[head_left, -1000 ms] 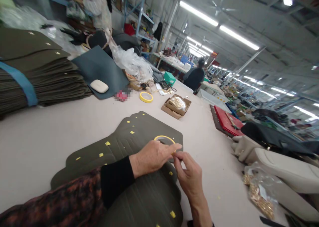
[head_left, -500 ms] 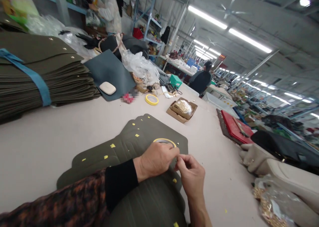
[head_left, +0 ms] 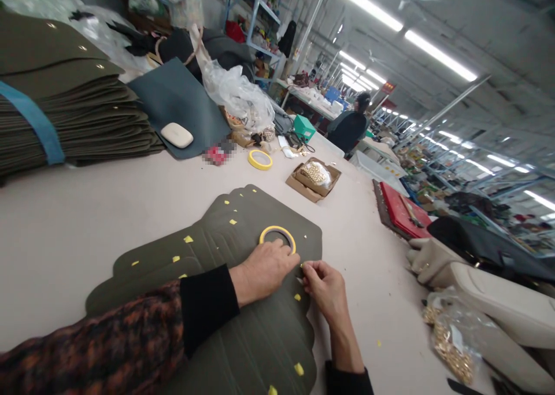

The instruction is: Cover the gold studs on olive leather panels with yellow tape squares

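Observation:
Pieces of dark olive, leather-like material [head_left: 243,320] with scalloped edges lie overlapped on the table, dotted with small yellow tape bits [head_left: 188,239]. My left hand [head_left: 264,270] is closed over the near rim of a roll of yellow tape [head_left: 277,231], which rests on the material. Just right of it, my right hand [head_left: 326,285] pinches a tiny yellow piece, apparently tape, between thumb and forefinger. The two hands' fingertips are slightly apart, above the material's right edge. My left fingertips are partly hidden.
A strapped stack of olive pieces [head_left: 82,117] stands left. Farther back are another yellow tape roll [head_left: 260,159] and a cardboard box of gold-coloured parts [head_left: 314,178]. At right lie a red folded piece [head_left: 401,210] and a bag of gold hardware [head_left: 453,337]. A person [head_left: 349,126] sits beyond.
My fingertips have drawn apart, and the tiny yellow piece now shows in my right fingers. More of the tape roll is visible. The camera view has tilted slightly down.

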A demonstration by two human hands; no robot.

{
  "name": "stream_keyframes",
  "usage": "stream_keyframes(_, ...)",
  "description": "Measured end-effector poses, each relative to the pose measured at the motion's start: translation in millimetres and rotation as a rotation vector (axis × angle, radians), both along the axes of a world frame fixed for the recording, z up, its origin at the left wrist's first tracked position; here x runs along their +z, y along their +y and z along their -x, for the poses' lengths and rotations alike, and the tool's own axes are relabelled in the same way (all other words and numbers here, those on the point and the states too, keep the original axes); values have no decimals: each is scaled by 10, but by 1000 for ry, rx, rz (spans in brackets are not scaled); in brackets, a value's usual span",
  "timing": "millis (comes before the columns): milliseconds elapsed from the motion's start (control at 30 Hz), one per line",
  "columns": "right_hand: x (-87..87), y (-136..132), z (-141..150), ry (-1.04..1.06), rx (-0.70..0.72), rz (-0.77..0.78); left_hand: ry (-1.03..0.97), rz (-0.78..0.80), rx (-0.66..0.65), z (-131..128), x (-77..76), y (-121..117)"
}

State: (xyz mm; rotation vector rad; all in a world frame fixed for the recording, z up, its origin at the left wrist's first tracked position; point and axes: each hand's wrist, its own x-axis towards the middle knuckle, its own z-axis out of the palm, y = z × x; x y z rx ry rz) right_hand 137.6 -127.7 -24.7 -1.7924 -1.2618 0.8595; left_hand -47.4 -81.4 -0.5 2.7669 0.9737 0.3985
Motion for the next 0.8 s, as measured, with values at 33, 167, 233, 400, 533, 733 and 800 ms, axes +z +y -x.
stream_keyframes(33, 3, 6, 23, -71, 16, -6, -4, -2, -1, -2, -2, 1)
stream_keyframes(167, 33, 36, 108, -381, 57, -86, -39, -29, -3, -7, -39, 36)
stream_keyframes(233, 34, 54, 133, -501, 66, -123, -50, -38, -1, -9, -69, 53)
stream_keyframes(400, -6, 55, 68, -615, 46, -137, -57, -44, -16, -9, -127, 66)
stream_keyframes(533, -18, -34, -51, -591, 48, -269, -53, -53, -33, 6, -107, 82)
stream_keyframes(733, -60, -60, -35, -727, 248, -308, -97, -31, -60, 42, -28, 136)
stream_keyframes(800, -78, -21, 19, -723, 192, -259, -110, -20, -79, 52, -10, 154)
